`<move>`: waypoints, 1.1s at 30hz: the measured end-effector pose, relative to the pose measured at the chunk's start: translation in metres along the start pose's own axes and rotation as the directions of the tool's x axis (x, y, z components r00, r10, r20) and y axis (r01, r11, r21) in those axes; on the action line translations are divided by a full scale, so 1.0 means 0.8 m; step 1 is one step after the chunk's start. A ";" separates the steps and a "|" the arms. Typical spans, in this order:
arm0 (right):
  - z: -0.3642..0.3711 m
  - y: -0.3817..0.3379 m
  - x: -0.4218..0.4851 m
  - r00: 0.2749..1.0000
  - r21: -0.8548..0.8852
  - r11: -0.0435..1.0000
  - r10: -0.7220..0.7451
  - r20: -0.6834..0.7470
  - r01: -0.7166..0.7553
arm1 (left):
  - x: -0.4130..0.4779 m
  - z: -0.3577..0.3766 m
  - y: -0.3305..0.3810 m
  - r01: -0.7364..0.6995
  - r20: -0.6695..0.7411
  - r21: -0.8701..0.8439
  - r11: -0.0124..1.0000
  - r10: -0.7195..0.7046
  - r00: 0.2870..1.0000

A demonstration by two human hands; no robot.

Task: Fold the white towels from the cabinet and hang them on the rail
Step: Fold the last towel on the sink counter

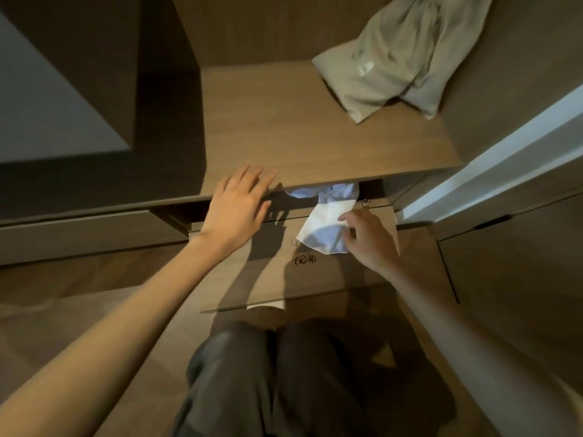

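Pulling the towel out of the cabinet is judged to be the step in hand; no folding is yet begun.

Head view: the towel is seen half out. Its upper part is bunched in the gap under the shelf, and its lower part is draped over the opened front panel. The left hand is laid flat on the shelf edge, fingers spread, nothing held. The towel's right edge is pinched by the curled right hand. A grey bag is lying at the shelf's back. The rail is not shown.

Next, the towel must be drawn fully clear, kept off the metal fitting beside it.
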State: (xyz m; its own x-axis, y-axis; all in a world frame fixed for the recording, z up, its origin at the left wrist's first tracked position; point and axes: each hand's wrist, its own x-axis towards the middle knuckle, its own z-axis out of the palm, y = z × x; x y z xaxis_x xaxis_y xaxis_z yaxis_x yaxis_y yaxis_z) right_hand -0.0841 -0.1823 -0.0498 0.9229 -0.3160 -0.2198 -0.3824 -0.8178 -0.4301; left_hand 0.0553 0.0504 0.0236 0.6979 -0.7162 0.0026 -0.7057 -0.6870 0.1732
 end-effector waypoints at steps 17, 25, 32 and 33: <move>0.290 0.108 0.124 0.973 -0.174 0.960 0.227 0.039 -0.217 | 0.033 0.202 -0.073 -0.089 -0.497 0.182 0.979 0.170 0.851; 0.223 0.081 0.126 0.963 0.040 0.995 -0.080 -0.259 0.093 | 0.012 0.212 -0.065 -0.196 -0.453 0.144 0.970 0.241 0.858; 0.131 0.019 0.089 0.889 0.140 0.915 -0.317 -0.331 0.378 | 0.025 0.261 -0.037 -0.429 -0.234 -0.017 0.903 0.414 0.880; 0.123 0.012 0.085 0.885 0.158 0.903 -0.335 -0.322 0.399 | 0.029 0.266 -0.030 -0.414 -0.234 -0.127 0.902 0.378 0.896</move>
State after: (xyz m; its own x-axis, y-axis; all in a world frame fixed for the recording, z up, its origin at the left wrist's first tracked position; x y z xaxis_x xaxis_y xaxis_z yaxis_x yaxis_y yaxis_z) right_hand -0.0296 -0.1645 -0.1550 0.9594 -0.1611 0.2317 0.0161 -0.7886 -0.6146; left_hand 0.0621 0.0243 -0.1903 0.3870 -0.8726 0.2981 -0.9093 -0.3075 0.2804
